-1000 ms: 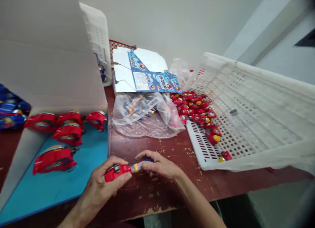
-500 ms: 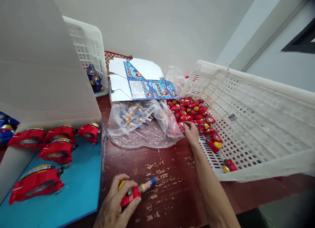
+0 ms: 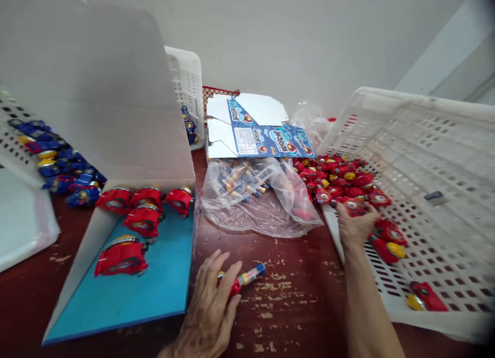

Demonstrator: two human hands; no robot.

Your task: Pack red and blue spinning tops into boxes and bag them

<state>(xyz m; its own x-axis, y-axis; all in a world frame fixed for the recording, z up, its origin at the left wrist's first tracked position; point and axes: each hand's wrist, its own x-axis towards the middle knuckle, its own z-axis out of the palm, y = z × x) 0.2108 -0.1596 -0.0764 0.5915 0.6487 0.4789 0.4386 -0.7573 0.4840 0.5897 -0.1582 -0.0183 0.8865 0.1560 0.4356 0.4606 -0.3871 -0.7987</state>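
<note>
My left hand (image 3: 211,301) lies over a red toy with a yellow part and a blue-capped tube (image 3: 253,274), on the dark red table. Its fingers are wrapped loosely round the toy's red body. My right hand (image 3: 356,224) reaches into the white basket (image 3: 429,136) at right and grips a red toy (image 3: 353,207) at the edge of a pile of red toys (image 3: 340,175). Left of my left hand, a box with a blue floor (image 3: 162,275) holds several red toys (image 3: 122,256).
A clear plastic bag (image 3: 255,218) with small blue and yellow tubes lies in the middle, below a printed flattened carton (image 3: 270,141). Blue toys (image 3: 62,167) spill from a basket at far left. Another white basket (image 3: 187,69) stands behind the box.
The view has swung left, showing more blue toys. My right hand has moved deeper into the basket and taken hold of a red toy. My left hand's fingers now lie flatter over its toy.
</note>
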